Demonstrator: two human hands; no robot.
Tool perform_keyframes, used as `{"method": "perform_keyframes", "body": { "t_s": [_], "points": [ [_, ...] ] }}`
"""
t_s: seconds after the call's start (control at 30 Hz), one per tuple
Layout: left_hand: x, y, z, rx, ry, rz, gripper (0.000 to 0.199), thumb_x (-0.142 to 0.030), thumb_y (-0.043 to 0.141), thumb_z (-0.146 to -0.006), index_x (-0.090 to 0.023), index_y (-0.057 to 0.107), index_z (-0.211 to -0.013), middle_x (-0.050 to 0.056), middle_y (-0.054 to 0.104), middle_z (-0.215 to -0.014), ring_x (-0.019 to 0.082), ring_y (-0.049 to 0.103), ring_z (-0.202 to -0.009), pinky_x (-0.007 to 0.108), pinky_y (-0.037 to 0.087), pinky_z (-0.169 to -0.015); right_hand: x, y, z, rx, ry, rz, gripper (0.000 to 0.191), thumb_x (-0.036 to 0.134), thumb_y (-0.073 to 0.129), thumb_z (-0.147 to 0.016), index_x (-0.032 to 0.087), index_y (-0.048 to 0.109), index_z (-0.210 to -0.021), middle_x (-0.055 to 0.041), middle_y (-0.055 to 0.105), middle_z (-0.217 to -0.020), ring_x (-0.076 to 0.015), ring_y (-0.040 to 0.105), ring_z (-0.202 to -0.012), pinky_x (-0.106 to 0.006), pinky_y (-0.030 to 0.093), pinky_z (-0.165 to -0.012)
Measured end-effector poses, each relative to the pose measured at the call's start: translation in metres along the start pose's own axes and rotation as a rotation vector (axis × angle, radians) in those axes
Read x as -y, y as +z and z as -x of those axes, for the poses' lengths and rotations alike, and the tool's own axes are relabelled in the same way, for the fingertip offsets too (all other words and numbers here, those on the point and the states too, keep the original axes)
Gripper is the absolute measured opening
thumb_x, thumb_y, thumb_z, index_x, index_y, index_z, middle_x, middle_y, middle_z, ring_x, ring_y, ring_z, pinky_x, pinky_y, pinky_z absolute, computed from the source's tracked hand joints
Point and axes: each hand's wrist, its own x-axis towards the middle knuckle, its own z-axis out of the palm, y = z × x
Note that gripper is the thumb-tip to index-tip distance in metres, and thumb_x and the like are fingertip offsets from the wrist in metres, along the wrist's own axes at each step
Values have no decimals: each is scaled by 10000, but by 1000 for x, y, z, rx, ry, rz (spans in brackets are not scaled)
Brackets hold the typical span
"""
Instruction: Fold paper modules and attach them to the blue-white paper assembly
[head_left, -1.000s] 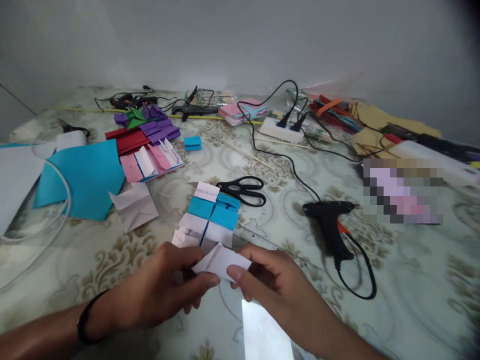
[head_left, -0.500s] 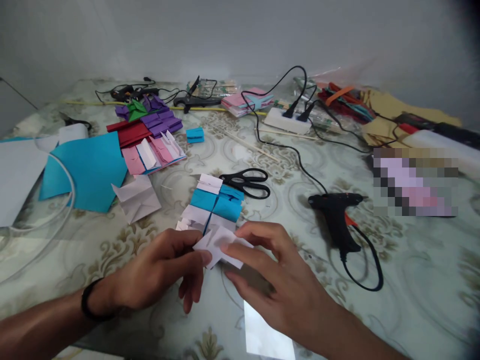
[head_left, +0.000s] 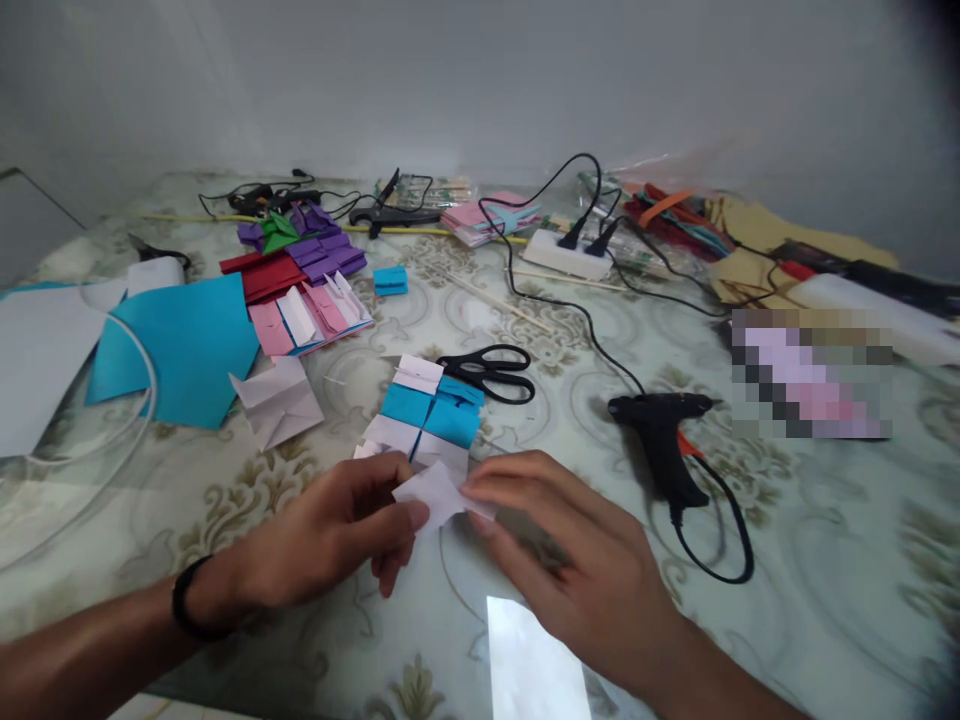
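Observation:
Between my two hands is a small piece of folded white paper (head_left: 433,497). My left hand (head_left: 330,535) pinches its left side, thumb on top. At its right end, the thumb and fingertips of my right hand (head_left: 574,560) close on a narrow flap. Just beyond lie folded blue and white paper pieces (head_left: 431,408), partly hidden by the held paper. Black-handled scissors (head_left: 495,372) rest behind those pieces, their blades mostly covered. A white paper sheet (head_left: 532,660) lies on the table below my right hand.
A black glue gun (head_left: 664,440) with its cord lies to the right. A white power strip (head_left: 568,254) stands behind. Blue sheets (head_left: 176,350), a creased white paper (head_left: 279,403) and folded pink, red and purple pieces (head_left: 322,255) are on the left. A white cable (head_left: 146,375) loops there.
My right hand has shifted from lying across the white paper to pinching its right end. The paper has turned slightly and its right part looks narrower. The whole view has shifted a little.

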Motion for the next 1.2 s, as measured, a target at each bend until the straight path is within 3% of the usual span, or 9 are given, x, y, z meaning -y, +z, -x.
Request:
{"method": "perform_keyframes", "body": {
  "t_s": [0.1,0.17,0.3,0.4,0.6,0.83,0.93,1.07,1.2],
  "points": [
    [5,3,0,-141,151,-156,250,-379,653,-980,-198,567,-1130,25,673,-997,136,659,-751,268,548,-681,1,1,-1,-25,-6,-1,201,71,648,-965,215,705,-1093,-74,742,-1030,-190,748,-941,-303,650,-839],
    [7,4,1,-209,232,-239,265,-330,677,-969,-217,545,-1169,35,641,-1108,141,659,-828,285,566,-740,1,1,-2,-27,-11,-5,183,69,653,-969,206,712,-1076,-69,741,-1006,-177,745,-909,-281,640,-812],
    [4,2,2,-263,392,-401,96,-264,661,-986,-203,599,-948,19,605,-997,156,617,-886,291,541,-787,1,1,-1,26,2,-18,136,85,635,-986,200,707,-1000,-51,740,-942,-163,731,-838,-272,609,-744],
    [-1,0,3,-268,469,-516,128,-220,654,-987,-199,658,-862,19,613,-970,161,610,-913,298,519,-836,0,2,0,102,1,0,129,107,615,-1001,189,708,-967,-43,734,-902,-160,710,-792,-281,576,-703],
    [5,1,5,-231,475,-579,61,-203,684,-965,-210,735,-998,44,646,-1087,185,647,-1018,317,527,-915,-1,3,1,128,-10,-23,115,139,613,-1026,198,708,-997,-33,734,-907,-155,702,-785,-280,568,-702],
    [8,4,3,-215,406,-650,160,-225,616,-1004,-170,713,-890,52,693,-958,178,670,-881,319,537,-822,-3,7,5,136,-75,58,122,119,559,-1059,190,645,-1108,-43,732,-971,-155,724,-867,-265,597,-759],
    [9,5,3,-212,433,-628,100,-205,659,-967,-194,732,-899,40,730,-974,181,697,-888,316,553,-826,-3,7,6,118,-151,125,169,123,513,-1081,193,610,-1200,-41,738,-989,-153,743,-867,-255,604,-719],
    [13,5,4,-195,448,-610,115,-114,689,-909,-210,730,-957,11,744,-998,173,721,-913,306,564,-854,-1,5,6,146,-206,177,232,112,430,-1099,194,641,-1152,-54,716,-960,-147,738,-804,-242,593,-645],
    [15,7,2,-250,542,-633,121,-94,685,-915,-212,714,-908,5,739,-964,149,716,-853,280,564,-794,1,6,5,143,-210,153,153,120,522,-1075,146,663,-1130,-73,724,-975,-173,727,-868,-280,607,-724]
  ]
}}
